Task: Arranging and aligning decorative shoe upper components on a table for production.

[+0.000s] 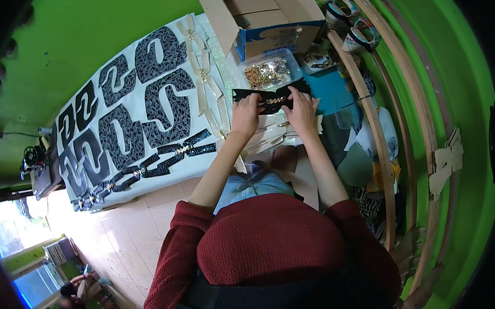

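Between my two hands lies a black strap piece (268, 109), with a row of small gold ornaments (275, 100) along its middle. My left hand (246, 113) is closed on its left part, fingers bent over the upper edge. Its right part is gripped by my right hand (302, 110), thumb and fingers close to the ornaments. Fingertips partly cover the piece. Just beyond it stands a clear plastic tub (294, 64) of gold and silver beads (266, 72). Several cream strap pieces (266, 137) lie below my hands, near my lap.
Patterned black cut sheets (160, 50) cover the white table at left. Cream straps (202, 73) and shiny black straps (184, 150) with gold ornaments line its edges. An open cardboard box (278, 37) stands behind the tub. Wooden rails (367, 110) run along the right. Another person (79, 289) is far left.
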